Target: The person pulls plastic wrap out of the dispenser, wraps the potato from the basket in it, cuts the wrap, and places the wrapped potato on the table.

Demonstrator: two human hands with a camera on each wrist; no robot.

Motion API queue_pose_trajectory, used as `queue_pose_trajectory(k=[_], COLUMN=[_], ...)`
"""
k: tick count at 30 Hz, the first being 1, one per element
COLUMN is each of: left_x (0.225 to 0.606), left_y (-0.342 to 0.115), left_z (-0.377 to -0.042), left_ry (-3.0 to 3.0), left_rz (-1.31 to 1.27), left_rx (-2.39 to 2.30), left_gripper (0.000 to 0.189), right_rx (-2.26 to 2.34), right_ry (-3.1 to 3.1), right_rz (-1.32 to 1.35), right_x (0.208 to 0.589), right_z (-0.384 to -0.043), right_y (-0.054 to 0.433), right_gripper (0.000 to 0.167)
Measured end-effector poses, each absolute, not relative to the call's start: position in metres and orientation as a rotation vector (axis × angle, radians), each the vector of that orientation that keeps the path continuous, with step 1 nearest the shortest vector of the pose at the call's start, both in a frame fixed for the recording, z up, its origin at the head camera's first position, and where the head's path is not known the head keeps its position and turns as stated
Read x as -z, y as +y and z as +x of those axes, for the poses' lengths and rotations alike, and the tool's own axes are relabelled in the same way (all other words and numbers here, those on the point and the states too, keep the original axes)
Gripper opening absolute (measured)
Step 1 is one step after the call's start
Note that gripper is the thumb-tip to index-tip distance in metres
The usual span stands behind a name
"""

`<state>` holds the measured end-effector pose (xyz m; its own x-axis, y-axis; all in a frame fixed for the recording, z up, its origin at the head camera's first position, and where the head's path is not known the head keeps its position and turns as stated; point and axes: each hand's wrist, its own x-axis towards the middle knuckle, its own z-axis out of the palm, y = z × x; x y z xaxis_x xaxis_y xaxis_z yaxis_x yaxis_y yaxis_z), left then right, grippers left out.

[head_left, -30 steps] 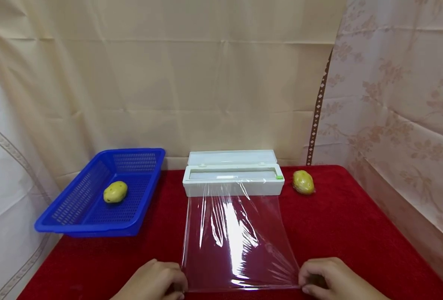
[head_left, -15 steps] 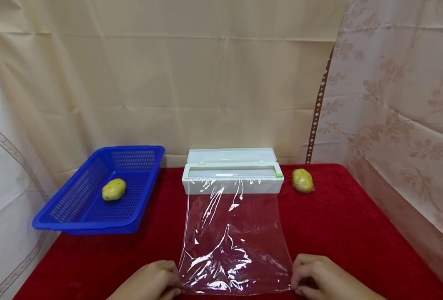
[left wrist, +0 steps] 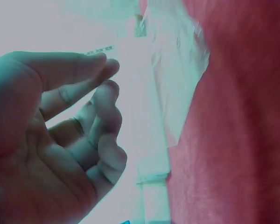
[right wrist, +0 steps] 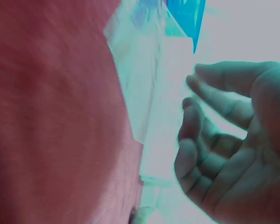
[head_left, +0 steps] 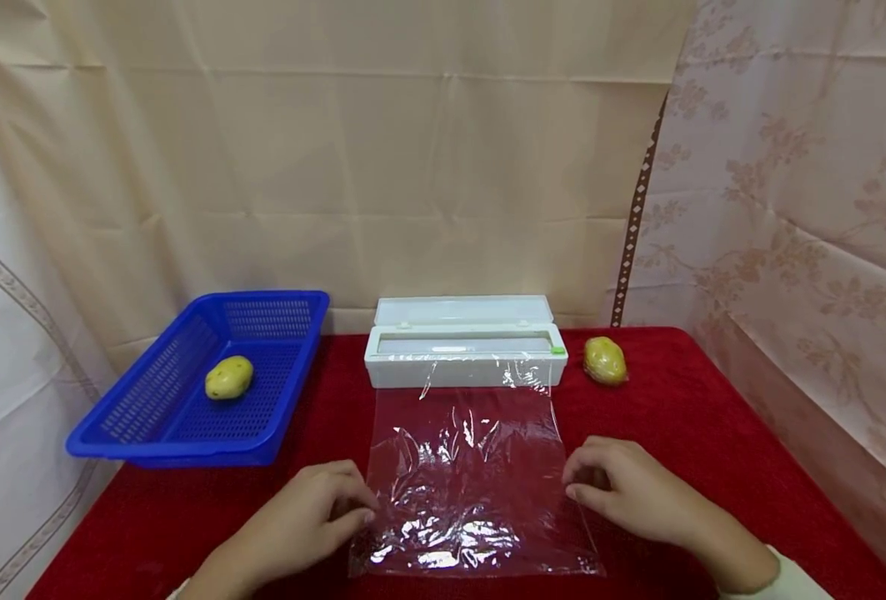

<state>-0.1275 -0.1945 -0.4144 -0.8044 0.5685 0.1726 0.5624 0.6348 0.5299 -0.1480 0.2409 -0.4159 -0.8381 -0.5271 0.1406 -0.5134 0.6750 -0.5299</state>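
Head view: left hand [head_left: 311, 510] and right hand [head_left: 633, 487] (both loosely curled) flank the clear film [head_left: 465, 487], holding nothing.

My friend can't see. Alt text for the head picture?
A left hand and right hand flank a clear plastic sheet stretching from a white rectangular box over red cloth. A yellow oval potato sits in a blue plastic basket; a film-wrapped potato lies right.
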Motion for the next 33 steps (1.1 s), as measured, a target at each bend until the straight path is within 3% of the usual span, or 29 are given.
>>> queue_pose_trajectory(k=[11,33], left_x=[0.444,0.449], left_y=[-0.192,-0.203], left_z=[-0.211,-0.235], left_ry=[2.79,2.668], left_rz=[0.616,0.497], left_rx=[-0.852,-1.015], left_gripper=[0.038,0.052], right_rx=[0.844,1.018], right_ry=[2.788,2.731], right_rz=[-0.63,-0.628], right_x=[0.434,0.446], right_z=[-0.213,-0.231], right_y=[0.221,0.238], right_gripper=[0.025,0.033])
